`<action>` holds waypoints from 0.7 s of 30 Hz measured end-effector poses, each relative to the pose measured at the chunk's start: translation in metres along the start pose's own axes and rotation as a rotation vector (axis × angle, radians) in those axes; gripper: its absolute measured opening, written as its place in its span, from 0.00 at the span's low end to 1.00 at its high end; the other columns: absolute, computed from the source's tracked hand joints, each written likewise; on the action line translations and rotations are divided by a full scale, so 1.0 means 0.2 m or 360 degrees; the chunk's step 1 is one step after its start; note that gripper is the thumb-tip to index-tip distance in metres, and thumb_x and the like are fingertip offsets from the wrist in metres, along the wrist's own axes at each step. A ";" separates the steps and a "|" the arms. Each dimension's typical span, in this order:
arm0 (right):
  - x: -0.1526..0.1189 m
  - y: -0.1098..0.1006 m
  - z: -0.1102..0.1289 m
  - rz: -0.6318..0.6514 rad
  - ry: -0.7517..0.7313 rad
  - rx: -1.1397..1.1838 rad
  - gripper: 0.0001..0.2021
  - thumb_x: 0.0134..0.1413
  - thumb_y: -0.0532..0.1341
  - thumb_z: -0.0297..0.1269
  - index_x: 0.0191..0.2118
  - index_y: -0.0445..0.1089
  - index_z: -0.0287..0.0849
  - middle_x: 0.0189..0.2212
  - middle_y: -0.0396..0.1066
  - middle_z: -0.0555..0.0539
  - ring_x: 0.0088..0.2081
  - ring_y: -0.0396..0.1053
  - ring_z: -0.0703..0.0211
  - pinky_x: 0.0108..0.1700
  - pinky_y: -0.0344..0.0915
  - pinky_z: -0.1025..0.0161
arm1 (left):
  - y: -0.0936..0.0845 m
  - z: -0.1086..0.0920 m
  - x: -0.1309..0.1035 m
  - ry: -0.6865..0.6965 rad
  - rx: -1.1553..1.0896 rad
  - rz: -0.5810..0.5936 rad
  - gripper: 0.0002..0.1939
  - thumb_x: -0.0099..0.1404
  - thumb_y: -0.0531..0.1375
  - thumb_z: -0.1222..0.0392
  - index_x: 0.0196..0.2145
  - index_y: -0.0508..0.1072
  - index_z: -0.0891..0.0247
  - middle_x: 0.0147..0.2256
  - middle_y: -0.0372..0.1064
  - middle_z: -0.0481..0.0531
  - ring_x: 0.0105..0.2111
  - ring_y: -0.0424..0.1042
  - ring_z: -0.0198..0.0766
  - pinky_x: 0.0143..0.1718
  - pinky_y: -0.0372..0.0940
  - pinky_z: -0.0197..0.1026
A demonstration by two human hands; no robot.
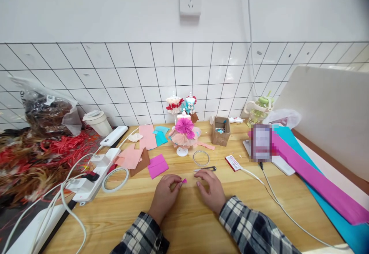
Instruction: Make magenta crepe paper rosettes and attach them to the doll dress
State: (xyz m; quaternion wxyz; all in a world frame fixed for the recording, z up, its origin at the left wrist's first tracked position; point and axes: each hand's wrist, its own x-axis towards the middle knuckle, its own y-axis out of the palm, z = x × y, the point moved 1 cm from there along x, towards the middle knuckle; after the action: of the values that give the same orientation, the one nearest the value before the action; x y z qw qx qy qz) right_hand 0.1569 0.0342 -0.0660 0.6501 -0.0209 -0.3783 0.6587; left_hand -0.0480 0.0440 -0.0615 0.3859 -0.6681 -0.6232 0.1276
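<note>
My left hand point(166, 193) pinches a tiny piece of magenta paper point(185, 181) between thumb and fingertips, just above the wooden table. To its right, my right hand point(211, 189) has its thumb and fingers apart with nothing between them. Right behind those fingers lies a slim tool with a black handle point(212, 168), probably small scissors, its front partly hidden. A small white dress form point(182, 151) stands beyond both hands, wearing a peach ruffled skirt point(183, 136) and pleated magenta paper fans point(185, 126). A folded magenta sheet point(158, 166) lies left of it.
Two more dressed forms point(174, 106) stand behind. A wire ring point(201, 158), cardboard box point(220, 131) and red-white card point(233, 163) lie rightward. Left are peach paper point(131, 157), a tape roll point(115, 180) and a power strip point(96, 177) with cables. Long paper sheets point(317, 169) fill the right edge.
</note>
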 end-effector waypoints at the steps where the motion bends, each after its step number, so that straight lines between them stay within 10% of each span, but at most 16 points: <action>1: 0.01 0.03 0.02 0.0004 0.0015 0.0078 0.11 0.55 0.55 0.34 0.43 0.70 0.44 0.41 0.70 0.43 0.43 0.67 0.55 0.46 0.65 0.59 | 0.00 0.01 0.01 -0.0011 0.0001 -0.0022 0.06 0.61 0.58 0.59 0.31 0.75 0.60 0.34 0.75 0.52 0.37 0.72 0.41 0.42 0.67 0.45; 9: 0.23 0.22 0.00 -0.0318 0.0446 0.0710 0.09 0.55 0.56 0.39 0.39 0.68 0.40 0.37 0.69 0.45 0.36 0.66 0.60 0.33 0.63 0.66 | -0.02 0.13 0.21 -0.0212 0.0093 -0.0465 0.12 0.62 0.57 0.51 0.34 0.75 0.61 0.35 0.75 0.53 0.38 0.72 0.43 0.42 0.65 0.46; 21: 0.25 0.19 -0.07 -0.0016 0.0679 0.1167 0.12 0.49 0.61 0.46 0.30 0.64 0.42 0.28 0.72 0.48 0.32 0.70 0.58 0.34 0.63 0.64 | 0.00 0.12 0.21 -0.0054 0.0320 -0.0304 0.12 0.63 0.56 0.52 0.33 0.75 0.61 0.34 0.74 0.53 0.38 0.71 0.43 0.42 0.64 0.45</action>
State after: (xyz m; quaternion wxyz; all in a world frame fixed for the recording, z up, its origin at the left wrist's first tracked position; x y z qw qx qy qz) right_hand 0.1243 0.0895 -0.0741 0.6815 0.0777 0.0241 0.7273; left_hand -0.0558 0.0925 -0.0649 0.4506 -0.5614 -0.6745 0.1635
